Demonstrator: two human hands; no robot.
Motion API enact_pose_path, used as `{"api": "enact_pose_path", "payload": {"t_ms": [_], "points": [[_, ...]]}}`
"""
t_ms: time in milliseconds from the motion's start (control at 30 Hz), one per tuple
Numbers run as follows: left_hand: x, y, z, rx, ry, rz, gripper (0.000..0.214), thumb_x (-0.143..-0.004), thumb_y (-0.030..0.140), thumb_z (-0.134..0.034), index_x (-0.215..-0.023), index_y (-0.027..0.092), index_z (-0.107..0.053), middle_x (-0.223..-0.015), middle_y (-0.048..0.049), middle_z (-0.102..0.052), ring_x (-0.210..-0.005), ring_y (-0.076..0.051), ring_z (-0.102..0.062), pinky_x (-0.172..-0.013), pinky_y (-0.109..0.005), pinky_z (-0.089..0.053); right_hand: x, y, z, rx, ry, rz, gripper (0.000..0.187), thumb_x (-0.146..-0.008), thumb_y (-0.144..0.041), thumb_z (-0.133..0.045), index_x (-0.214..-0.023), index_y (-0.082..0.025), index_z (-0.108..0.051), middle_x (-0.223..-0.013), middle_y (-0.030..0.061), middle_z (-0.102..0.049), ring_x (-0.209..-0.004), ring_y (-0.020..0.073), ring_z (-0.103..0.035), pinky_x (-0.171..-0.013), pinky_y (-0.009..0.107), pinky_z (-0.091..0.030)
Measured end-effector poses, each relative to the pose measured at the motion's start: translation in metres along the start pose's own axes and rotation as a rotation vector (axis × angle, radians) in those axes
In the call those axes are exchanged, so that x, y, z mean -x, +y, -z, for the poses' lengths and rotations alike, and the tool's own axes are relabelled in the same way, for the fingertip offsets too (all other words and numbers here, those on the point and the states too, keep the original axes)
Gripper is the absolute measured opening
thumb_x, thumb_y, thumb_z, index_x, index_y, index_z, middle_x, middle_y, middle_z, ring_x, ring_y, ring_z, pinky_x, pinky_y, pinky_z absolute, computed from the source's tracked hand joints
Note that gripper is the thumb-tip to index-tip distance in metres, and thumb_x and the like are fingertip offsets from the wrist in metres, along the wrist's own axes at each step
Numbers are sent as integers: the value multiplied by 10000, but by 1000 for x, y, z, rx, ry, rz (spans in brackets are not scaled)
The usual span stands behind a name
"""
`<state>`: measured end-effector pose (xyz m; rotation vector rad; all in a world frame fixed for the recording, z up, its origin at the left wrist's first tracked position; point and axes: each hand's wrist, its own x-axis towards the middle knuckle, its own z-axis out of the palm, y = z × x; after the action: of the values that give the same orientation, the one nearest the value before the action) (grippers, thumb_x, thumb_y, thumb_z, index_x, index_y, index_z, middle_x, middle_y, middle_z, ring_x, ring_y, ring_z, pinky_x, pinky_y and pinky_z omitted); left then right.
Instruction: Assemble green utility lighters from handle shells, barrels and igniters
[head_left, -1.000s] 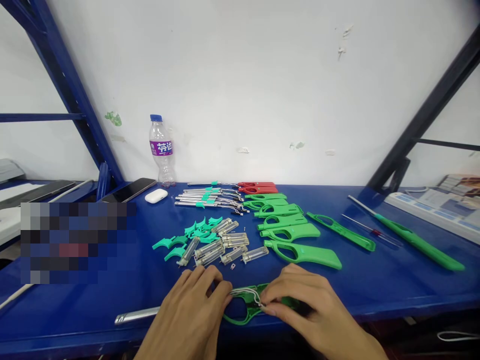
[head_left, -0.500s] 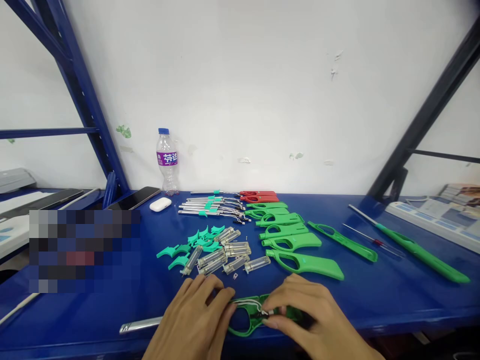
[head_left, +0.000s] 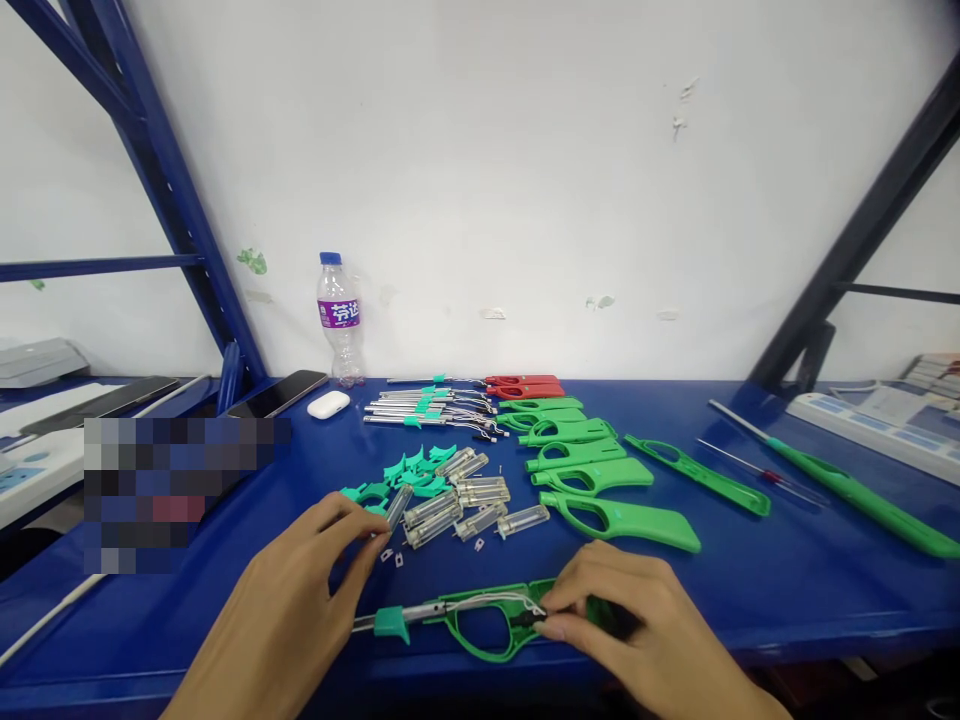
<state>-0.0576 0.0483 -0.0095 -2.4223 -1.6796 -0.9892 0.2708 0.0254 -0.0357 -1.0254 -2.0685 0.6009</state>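
Note:
My left hand (head_left: pixel 300 590) has thumb and fingertips closed around the near end of a clear lighter fuel tank (head_left: pixel 400 507), at the left of a pile of such tanks (head_left: pixel 435 522). Near the front edge lies an open green lighter shell half (head_left: pixel 480 655). A metal lighter tube (head_left: pixel 426 612) with a teal trigger (head_left: pixel 391 622) runs out of its left end. White wires (head_left: pixel 495 600) lead from the tube to a small black part (head_left: pixel 527 619) inside the shell. My right hand (head_left: pixel 622 620) pinches that black part and covers the shell's right end.
Behind are teal triggers (head_left: pixel 416 470), metal tubes with wires (head_left: pixel 420 408), and green (head_left: pixel 630 522) and red (head_left: pixel 525 386) shells. A green lighter (head_left: pixel 847 485) and red-handled screwdriver (head_left: pixel 776 477) lie right. A bottle (head_left: pixel 341 325) and white case (head_left: pixel 328 404) stand at back left.
My left hand has left the metal tube and moved up and left to the fuel tank, uncovering the teal trigger. My right hand stays at the black part.

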Motion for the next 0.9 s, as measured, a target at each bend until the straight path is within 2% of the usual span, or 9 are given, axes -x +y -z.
{"api": "enact_pose_path", "payload": {"t_ms": [200, 300, 533, 767, 900], "points": [[-1, -9, -10, 17, 10, 71, 361, -1051, 476, -513, -978, 310, -825, -993, 2, -768, -811, -197, -786, -688, -294, -562, -1, -4, 1, 8, -23, 5, 164, -1046, -374, -755, -948, -256, -811, -872, -16, -805, -772, 156, -743, -716, 278, -536], [-3, -18, -9, 9, 18, 103, 354, -1037, 471, -514, -1005, 297, -821, -1040, -7, -765, -830, -201, -780, -712, -307, -553, 0, -6, 1, 24, -31, 14, 129, -1058, -347, -738, -987, -270, -812, -898, -18, -802, -804, 162, -742, -741, 288, -536], [-3, -30, 4, -100, -49, 179, 360, -981, 502, -533, -1002, 293, -826, -965, -32, -788, -777, -259, -767, -643, -343, -527, 1, -4, 0, 39, -41, 24, 101, -1054, -340, -745, -1014, -279, -813, -934, -14, -802, -827, 171, -741, -756, 297, -548], [-10, -36, -4, -110, -45, 162, 351, -906, 449, -556, -994, 264, -842, -724, -9, -766, -527, -210, -687, -530, -303, -506, 0, -5, 1, 29, -36, 34, 74, -1055, -318, -748, -1018, -282, -800, -929, -30, -790, -824, 151, -724, -752, 280, -533], [-5, -33, 3, -146, 38, 165, 366, -964, 465, -525, -999, 269, -832, -853, -22, -809, -586, -214, -705, -566, -306, -518, -1, -8, 2, 28, -35, 41, 78, -1074, -295, -721, -1040, -280, -789, -951, -38, -799, -846, 145, -730, -778, 277, -527]]}}
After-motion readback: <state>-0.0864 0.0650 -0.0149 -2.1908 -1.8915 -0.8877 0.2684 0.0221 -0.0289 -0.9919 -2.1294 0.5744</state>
